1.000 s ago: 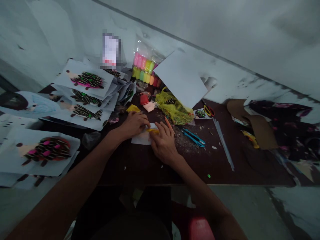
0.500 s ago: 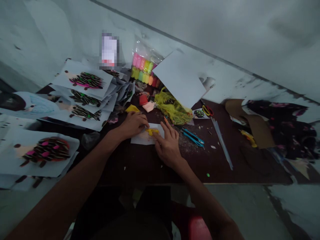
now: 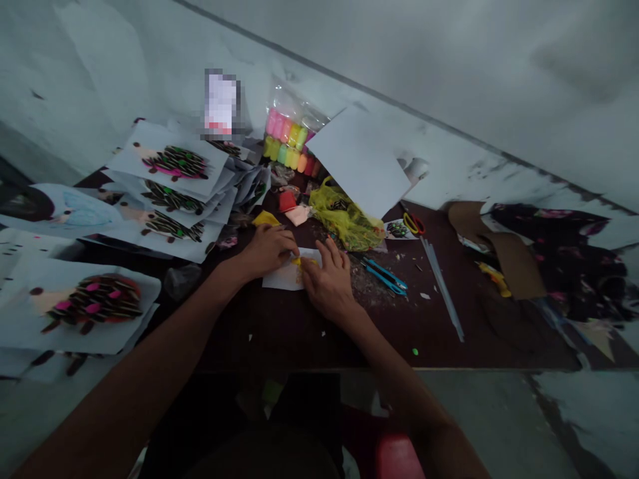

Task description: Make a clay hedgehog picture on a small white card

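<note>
A small white paper (image 3: 279, 279) with a faint drawing lies on the dark table, and a strip of yellow clay (image 3: 298, 261) sits on its upper part. At the clay's left end is my left hand (image 3: 269, 250), its fingers bent and drawn together on it. My right hand (image 3: 330, 279) rests over the paper's right side, fingers spread, with the thumb side touching the clay and partly covering it. Just beyond my left hand lies a larger yellow clay lump (image 3: 265, 218). Red clay (image 3: 287, 201) and pale pink clay (image 3: 298, 214) are behind the paper.
Stacked hedgehog pictures (image 3: 170, 163) fill the left side. Behind are a bag of coloured clay (image 3: 287, 136), a yellow plastic bag (image 3: 344, 216) and a white sheet (image 3: 359, 163). Blue snips (image 3: 384, 274), scissors (image 3: 413, 223) and clear sticks (image 3: 442, 289) lie to the right.
My right hand has shifted slightly left and its fingers have spread and lifted, covering more of the yellow clay. My left hand stays nearly in place.
</note>
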### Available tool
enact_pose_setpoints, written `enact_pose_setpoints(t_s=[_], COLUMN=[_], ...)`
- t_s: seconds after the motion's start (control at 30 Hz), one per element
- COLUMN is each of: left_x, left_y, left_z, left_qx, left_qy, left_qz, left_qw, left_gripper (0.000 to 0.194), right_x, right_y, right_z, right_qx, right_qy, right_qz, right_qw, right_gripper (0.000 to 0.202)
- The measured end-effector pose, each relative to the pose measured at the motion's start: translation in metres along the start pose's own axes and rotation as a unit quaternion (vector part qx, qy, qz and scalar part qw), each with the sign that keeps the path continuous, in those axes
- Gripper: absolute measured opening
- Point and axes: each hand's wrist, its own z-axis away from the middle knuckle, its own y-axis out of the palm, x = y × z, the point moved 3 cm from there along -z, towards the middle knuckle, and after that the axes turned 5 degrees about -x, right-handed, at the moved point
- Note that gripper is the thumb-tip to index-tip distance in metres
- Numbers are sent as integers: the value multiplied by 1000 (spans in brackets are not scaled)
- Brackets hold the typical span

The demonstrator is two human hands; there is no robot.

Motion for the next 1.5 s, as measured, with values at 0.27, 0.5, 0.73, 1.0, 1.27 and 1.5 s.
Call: enact_pose_setpoints(t_s=[0.27, 0.5, 0.73, 1.0, 1.27, 1.5], left_x=[2, 0, 3, 3, 1, -2], left_y=[1, 1, 3, 3, 1, 0], left_z=[0, 1, 0, 1, 0, -1], left_qx=[9, 2, 12, 0, 10, 22], left_qy=[3, -4, -7, -4, -17, -21], left_qz=[-10, -14, -15, -16, -8, -24], left_qw=[1000, 1000, 1000, 1000, 1000, 999], left_gripper=[31, 30, 31, 28, 29, 34], right_x=[-3, 3, 2, -2, 1, -3], right_y=[1, 2, -3, -11, -5, -9], right_z=[3, 3, 11, 21, 17, 29], right_qx=[-10, -10, -25, -21, 7, 3], right_qy=[21, -13, -5, 23, 13, 14], right_qz=[-2, 23, 8, 41, 54, 30], right_qw=[1000, 1000, 1000, 999, 998, 999], right_gripper=[35, 35, 30, 34, 33, 32])
